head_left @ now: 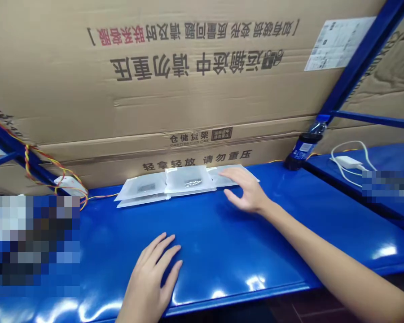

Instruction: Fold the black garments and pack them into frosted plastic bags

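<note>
We list a row of overlapping clear plastic packets [188, 179], each holding a small dark part, on the blue steel desk [215, 242]. Our right hand [245, 193]: open, fingers spread just over the rightmost packet, gripping nothing. Our left hand [151, 278]: open, empty, resting on the desk, well short of the packets.

Head camera, live | worn above the left hand [151, 280] and right hand [245, 190] | facing forward and down | right up close over the bench [205, 251]
</note>
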The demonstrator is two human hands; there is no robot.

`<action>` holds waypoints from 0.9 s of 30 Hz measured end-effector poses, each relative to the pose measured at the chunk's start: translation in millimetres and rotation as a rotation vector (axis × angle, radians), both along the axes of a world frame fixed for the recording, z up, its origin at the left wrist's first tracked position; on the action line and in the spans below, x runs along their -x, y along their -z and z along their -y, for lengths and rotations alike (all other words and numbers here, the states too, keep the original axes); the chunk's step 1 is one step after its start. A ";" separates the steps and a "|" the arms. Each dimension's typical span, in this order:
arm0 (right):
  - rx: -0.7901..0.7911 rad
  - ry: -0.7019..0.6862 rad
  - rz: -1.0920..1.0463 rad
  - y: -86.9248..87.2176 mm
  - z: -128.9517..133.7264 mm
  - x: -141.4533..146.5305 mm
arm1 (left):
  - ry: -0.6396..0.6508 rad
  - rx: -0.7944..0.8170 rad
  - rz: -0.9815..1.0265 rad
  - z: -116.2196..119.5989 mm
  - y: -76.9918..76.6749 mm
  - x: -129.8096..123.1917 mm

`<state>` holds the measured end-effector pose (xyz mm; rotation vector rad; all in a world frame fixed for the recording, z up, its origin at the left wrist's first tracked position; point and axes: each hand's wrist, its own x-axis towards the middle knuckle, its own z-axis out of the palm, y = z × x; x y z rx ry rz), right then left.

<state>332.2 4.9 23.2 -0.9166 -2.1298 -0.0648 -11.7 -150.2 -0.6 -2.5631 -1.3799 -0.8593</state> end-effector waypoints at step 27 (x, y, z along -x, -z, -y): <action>0.813 -0.323 0.312 3.1 42.7 83.9 | 0.321 0.408 -0.280 -102.6 -27.2 -20.0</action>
